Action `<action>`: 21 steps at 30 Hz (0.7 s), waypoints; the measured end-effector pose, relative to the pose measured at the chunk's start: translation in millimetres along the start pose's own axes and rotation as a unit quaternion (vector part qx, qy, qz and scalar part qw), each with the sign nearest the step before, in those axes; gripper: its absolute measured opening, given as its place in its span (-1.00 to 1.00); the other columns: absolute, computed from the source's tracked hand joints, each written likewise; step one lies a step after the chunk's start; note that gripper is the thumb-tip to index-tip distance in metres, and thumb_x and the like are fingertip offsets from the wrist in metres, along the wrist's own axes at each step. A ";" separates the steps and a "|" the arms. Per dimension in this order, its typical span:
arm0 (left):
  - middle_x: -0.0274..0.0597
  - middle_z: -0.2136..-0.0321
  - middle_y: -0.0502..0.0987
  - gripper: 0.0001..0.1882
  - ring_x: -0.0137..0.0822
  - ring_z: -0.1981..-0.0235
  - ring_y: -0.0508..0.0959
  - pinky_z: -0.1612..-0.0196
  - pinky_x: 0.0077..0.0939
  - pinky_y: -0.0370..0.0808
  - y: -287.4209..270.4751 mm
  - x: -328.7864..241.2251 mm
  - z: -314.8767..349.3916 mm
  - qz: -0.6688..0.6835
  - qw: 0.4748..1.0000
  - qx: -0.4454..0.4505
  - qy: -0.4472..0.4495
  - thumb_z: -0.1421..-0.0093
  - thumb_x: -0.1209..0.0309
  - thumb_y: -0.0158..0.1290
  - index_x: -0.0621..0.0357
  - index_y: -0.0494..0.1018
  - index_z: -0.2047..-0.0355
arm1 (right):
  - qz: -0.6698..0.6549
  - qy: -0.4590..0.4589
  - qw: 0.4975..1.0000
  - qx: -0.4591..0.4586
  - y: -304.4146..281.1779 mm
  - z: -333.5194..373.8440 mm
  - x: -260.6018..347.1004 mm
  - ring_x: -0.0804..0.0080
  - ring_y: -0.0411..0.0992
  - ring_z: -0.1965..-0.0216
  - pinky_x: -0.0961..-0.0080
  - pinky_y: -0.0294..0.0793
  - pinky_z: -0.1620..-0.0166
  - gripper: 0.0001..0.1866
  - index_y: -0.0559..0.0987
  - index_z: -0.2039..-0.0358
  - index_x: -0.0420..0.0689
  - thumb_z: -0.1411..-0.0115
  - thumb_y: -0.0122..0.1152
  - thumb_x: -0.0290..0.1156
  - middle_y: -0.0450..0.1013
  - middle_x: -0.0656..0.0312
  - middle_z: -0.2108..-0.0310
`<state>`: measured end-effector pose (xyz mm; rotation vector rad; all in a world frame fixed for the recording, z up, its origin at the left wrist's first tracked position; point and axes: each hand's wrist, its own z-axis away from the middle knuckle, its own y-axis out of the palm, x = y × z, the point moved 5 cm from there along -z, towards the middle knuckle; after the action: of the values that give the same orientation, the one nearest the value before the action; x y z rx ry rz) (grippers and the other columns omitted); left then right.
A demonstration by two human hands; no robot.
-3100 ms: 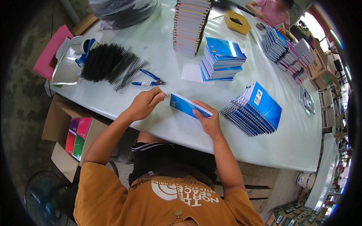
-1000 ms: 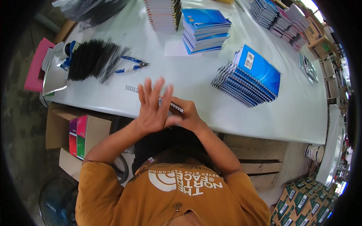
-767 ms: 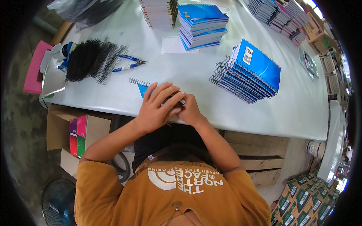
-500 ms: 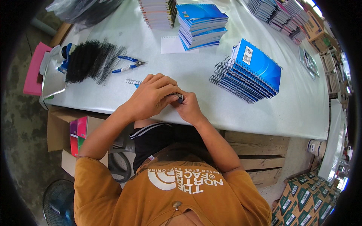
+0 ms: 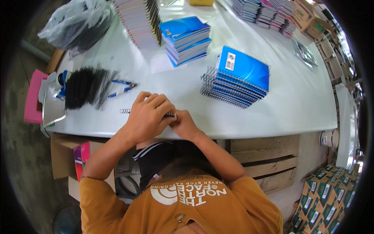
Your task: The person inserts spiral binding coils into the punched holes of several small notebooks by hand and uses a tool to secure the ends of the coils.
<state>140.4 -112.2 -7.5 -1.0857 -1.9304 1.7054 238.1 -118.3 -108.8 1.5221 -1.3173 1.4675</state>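
At the table's near edge my two hands meet over a small notebook (image 5: 170, 114), mostly hidden beneath them; only its dark bound edge shows between the fingers. My left hand (image 5: 150, 117) covers it from above, fingers bent and closed on it. Curled against its right end is my right hand (image 5: 184, 124), also closed on it. A loose wire coil (image 5: 124, 111) sticks out on the left, past my left hand. Beyond that hand lie blue-handled pliers (image 5: 122, 89), beside a heap of black wire coils (image 5: 87, 86).
To the right stands a stack of blue spiral notebooks (image 5: 243, 76). Farther back are a second blue stack (image 5: 186, 41), a tall pile of bound books (image 5: 136, 21) and a plastic bag (image 5: 80, 25). An opened cardboard box (image 5: 64, 156) sits below the table's left edge.
The whole view has shifted, so the table items appear lower and farther left. Both hands stay together on the notebook, with the left fingers slightly more raised and bent.
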 end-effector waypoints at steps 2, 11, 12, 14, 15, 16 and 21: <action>-0.16 0.21 0.44 -0.48 -0.14 0.17 0.42 0.09 -0.31 0.27 -27.0 -10.2 -14.0 -0.009 0.998 -0.054 0.001 0.21 0.30 0.27 0.11 0.41 0.18 | -0.048 -0.051 0.994 -0.089 -15.0 8.8 9.0 0.40 0.41 0.28 0.48 0.38 0.18 -0.55 0.28 -0.03 -0.17 -0.09 0.11 -0.52 0.43 -0.05 0.24; -0.13 0.09 0.43 -0.56 -0.28 0.06 0.41 -0.03 -0.47 0.28 -19.7 -64.3 -86.4 0.563 0.748 -0.346 -0.067 -0.06 0.56 0.09 0.25 0.31 0.01 | 0.043 -0.221 0.832 -0.508 -141.7 25.9 112.6 0.29 0.09 -0.12 0.36 0.02 -0.18 -0.50 0.11 -0.10 -0.30 -0.32 -0.27 -0.16 0.08 0.07 -0.10; -0.11 0.08 0.43 -0.58 -0.24 0.06 0.42 -0.03 -0.45 0.29 -27.2 -64.4 -102.0 0.452 0.795 -0.404 -0.031 -0.07 0.56 0.09 0.24 0.33 0.02 | 0.092 -0.202 0.800 -0.557 -153.0 28.7 113.5 0.27 0.07 -0.15 0.35 0.00 -0.20 -0.47 0.11 -0.12 -0.31 -0.33 -0.32 -0.14 0.05 0.05 -0.14; -0.07 0.07 0.43 -0.60 -0.16 0.06 0.43 -0.02 -0.41 0.31 -23.9 -70.2 -128.6 0.252 0.875 -0.412 0.030 -0.06 0.54 0.09 0.21 0.36 0.04 | 0.103 -0.151 0.787 -0.589 -175.1 37.6 102.1 0.27 0.03 -0.18 0.38 0.00 -0.20 -0.40 0.07 -0.14 -0.32 -0.32 -0.33 -0.05 0.02 0.02 -0.17; -0.05 0.07 0.43 -0.60 -0.12 0.06 0.43 -0.01 -0.39 0.32 -10.0 -71.5 -141.4 0.165 0.916 -0.363 0.054 -0.05 0.52 0.10 0.19 0.37 0.05 | 0.104 -0.124 0.782 -0.602 -183.4 41.7 92.7 0.27 0.02 -0.19 0.40 0.00 -0.19 -0.36 0.05 -0.16 -0.33 -0.31 -0.33 -0.01 0.01 0.00 -0.19; -0.03 0.06 0.42 -0.60 -0.08 0.06 0.43 0.00 -0.36 0.33 2.8 -75.2 -151.2 0.075 0.945 -0.309 0.079 -0.04 0.50 0.11 0.18 0.38 0.06 | 0.077 -0.123 0.796 -0.588 -189.4 41.7 80.3 0.27 0.06 -0.20 0.40 0.05 -0.19 -0.36 0.09 -0.16 -0.36 -0.32 -0.36 -0.03 0.08 -0.04 -0.17; -0.11 0.25 0.48 -0.74 -0.17 0.22 0.46 0.12 -0.36 0.38 15.5 -53.9 -137.6 0.144 0.900 -0.412 0.018 -0.08 0.36 0.13 0.16 0.47 0.22 | 0.063 -0.112 0.812 -0.570 -190.9 37.8 56.5 0.35 0.37 0.05 0.51 0.31 0.00 -0.44 0.30 -0.07 -0.37 -0.33 -0.28 -0.10 0.38 -0.04 0.04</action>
<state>275.7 -57.3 19.9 -1.7315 -2.6478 0.9197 422.2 -110.0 -24.5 0.7723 -1.9301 0.2976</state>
